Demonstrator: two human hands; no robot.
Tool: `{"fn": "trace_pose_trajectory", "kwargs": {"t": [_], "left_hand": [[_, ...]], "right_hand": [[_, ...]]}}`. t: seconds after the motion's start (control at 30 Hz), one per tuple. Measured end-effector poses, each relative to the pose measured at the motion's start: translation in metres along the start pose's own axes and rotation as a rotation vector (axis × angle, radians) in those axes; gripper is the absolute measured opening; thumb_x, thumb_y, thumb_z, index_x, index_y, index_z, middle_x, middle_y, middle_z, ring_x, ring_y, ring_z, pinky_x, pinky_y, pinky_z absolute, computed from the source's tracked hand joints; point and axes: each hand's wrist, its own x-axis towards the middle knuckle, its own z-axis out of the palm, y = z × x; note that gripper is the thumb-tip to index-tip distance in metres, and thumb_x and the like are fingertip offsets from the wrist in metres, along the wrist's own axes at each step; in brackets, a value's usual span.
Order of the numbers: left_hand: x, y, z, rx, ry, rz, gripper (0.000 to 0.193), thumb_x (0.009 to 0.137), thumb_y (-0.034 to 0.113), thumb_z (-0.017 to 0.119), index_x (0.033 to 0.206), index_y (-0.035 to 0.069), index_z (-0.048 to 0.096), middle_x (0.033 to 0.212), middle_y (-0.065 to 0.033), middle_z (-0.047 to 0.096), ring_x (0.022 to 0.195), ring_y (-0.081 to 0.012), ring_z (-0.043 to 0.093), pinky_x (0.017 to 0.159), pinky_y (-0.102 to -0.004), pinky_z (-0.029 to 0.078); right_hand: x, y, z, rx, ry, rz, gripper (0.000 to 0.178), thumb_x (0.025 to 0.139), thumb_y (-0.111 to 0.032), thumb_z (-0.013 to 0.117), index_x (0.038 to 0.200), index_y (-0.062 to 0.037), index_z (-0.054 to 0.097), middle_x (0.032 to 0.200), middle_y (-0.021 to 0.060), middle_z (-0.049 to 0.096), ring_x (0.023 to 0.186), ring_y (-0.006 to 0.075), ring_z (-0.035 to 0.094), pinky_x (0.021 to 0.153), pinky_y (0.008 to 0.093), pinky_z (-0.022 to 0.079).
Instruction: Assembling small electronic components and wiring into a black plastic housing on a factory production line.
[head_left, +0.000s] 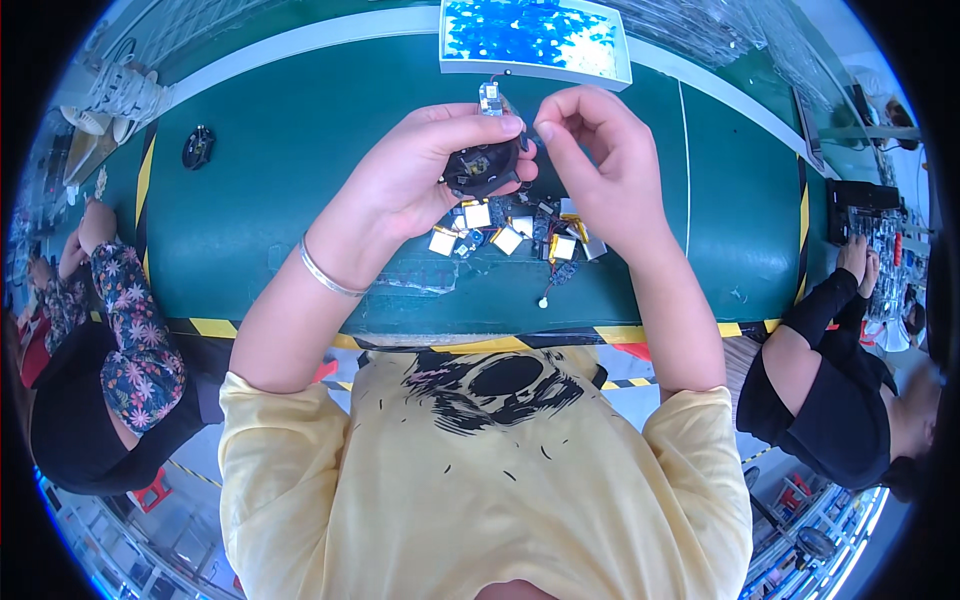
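Note:
My left hand (pixel 425 150) is closed around a black round housing (pixel 482 172), its hollow inside facing up with small parts in it. A small white-and-dark circuit board (pixel 490 100) stands out above the left thumb, at the housing's far side. Just to the right, my right hand (pixel 615 165) has thumb and index finger pinched together close to the housing. Whatever is between those fingertips is too small to make out. Below both hands lies a loose pile of silver flat batteries (pixel 507 240) with yellow tape, mixed with small circuit boards (pixel 565 272) and thin wires.
A white tray (pixel 627 75) with blue-and-white contents stands at the far edge of the green mat (pixel 300 110). Another black round housing (pixel 198 147) lies far left. Striped tape (pixel 500 345) borders the mat. Co-workers sit left, in a floral sleeve (pixel 140 340), and right, in a black sleeve (pixel 822 312).

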Motion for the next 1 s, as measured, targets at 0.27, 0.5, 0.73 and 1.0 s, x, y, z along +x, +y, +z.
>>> {"fn": "trace_pose_trajectory", "kwargs": {"t": [0.27,0.5,0.73,1.0], "left_hand": [[0.004,-0.004,-0.005,-0.079,0.009,0.046,0.020,0.085,0.016,0.069,0.093,0.000,0.062,0.089,-0.0116,0.066,0.078,-0.0183,0.068,0.071,-0.0291,0.056],[0.003,0.000,0.001,0.014,-0.016,0.042,0.017,0.085,0.015,0.069,0.092,0.000,0.064,0.085,-0.0104,0.067,0.076,-0.0169,0.067,0.071,-0.0277,0.056],[0.001,0.000,-0.001,0.075,0.084,0.136,0.016,0.085,0.014,0.069,0.092,0.000,0.064,0.084,-0.0101,0.067,0.076,-0.0171,0.068,0.067,-0.0268,0.056],[0.003,-0.004,0.002,0.046,0.103,0.177,0.014,0.086,0.014,0.067,0.091,0.001,0.064,0.082,-0.0084,0.066,0.071,-0.0148,0.067,0.062,-0.0246,0.056]], "right_hand": [[0.000,-0.015,0.004,-0.213,0.036,-0.183,0.012,0.069,-0.001,0.069,0.078,-0.0023,0.061,0.076,0.0053,0.059,0.067,0.0169,0.060,0.062,0.0270,0.051],[0.003,-0.002,-0.005,-0.207,0.051,-0.093,0.011,0.069,0.001,0.067,0.077,-0.0025,0.061,0.075,0.0056,0.059,0.065,0.0166,0.059,0.061,0.0276,0.051],[0.008,0.002,-0.031,-0.837,-0.365,0.142,0.018,0.074,-0.017,0.072,0.074,-0.0039,0.060,0.070,0.0095,0.055,0.067,0.0266,0.058,0.061,0.0368,0.048],[-0.003,-0.015,0.000,-0.250,0.011,-0.150,0.020,0.073,-0.003,0.074,0.090,-0.0022,0.063,0.081,0.0074,0.065,0.074,0.0193,0.066,0.067,0.0284,0.054]]}}
